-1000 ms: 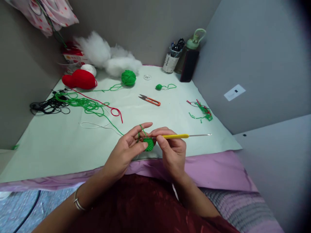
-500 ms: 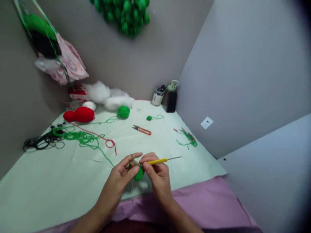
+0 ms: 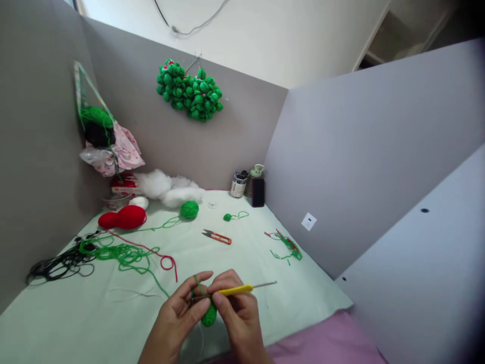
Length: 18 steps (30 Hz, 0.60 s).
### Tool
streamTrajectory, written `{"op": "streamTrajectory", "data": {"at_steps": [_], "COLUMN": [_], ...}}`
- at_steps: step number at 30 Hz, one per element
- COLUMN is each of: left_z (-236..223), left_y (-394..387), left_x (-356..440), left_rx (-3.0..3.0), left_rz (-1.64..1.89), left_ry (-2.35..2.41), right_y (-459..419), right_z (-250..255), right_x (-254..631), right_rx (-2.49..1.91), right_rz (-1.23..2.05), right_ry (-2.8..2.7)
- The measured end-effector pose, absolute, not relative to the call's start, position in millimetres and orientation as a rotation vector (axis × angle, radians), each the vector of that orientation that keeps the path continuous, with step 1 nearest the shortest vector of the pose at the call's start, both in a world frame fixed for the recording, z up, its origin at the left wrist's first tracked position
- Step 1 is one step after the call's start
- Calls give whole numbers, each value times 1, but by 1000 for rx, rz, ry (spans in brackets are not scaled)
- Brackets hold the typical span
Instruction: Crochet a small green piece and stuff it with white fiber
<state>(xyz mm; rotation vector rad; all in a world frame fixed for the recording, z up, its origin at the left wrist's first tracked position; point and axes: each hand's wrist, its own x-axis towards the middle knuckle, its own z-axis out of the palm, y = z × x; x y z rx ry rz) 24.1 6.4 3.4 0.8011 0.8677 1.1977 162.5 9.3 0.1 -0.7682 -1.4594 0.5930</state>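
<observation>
Between my hands is a small green crochet piece (image 3: 208, 317), hanging just below the fingertips. My left hand (image 3: 178, 313) pinches it with the thumb, and green yarn (image 3: 199, 284) runs over the raised index finger. My right hand (image 3: 237, 311) grips a yellow-handled crochet hook (image 3: 235, 290). One metal end of the hook points right, while the other reaches left to the top of the piece. From the left hand the yarn trails back to a loose green tangle (image 3: 125, 255). A pale thread end dangles below the piece.
Orange thread snips (image 3: 216, 236) lie mid-table. Behind are a green yarn ball (image 3: 189, 210), red yarn (image 3: 123, 217) and white stuffing (image 3: 159, 184). Black cord (image 3: 56, 263) lies left, yarn scraps (image 3: 290, 246) right. A phone (image 3: 258, 192) leans at the back near a pen cup (image 3: 238, 185).
The head view has tilted up, so the table and hands sit lower in the picture. My hands keep their hold; the hook's tip now reaches further left across the piece.
</observation>
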Motion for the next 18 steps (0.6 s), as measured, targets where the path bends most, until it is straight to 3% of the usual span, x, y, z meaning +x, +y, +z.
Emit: {"op": "streamTrajectory", "data": {"at_steps": [4, 6, 14, 18], "left_z": [8, 12, 17, 15], "left_y": [-3, -6, -2, -5], "left_x": [24, 23, 14, 17], "left_rx": [689, 612, 456, 631], "left_rz": [1213, 1159, 1067, 1074], "left_ry": [865, 807, 676, 677], "right_y": [3, 0, 0, 0], "right_z": [-15, -19, 7, 5], "right_x": [162, 162, 176, 171], "right_rx": [-741, -727, -675, -673], "right_rz": [-19, -100, 1014, 1096], "right_ry": [-1691, -1688, -1139, -1133]}}
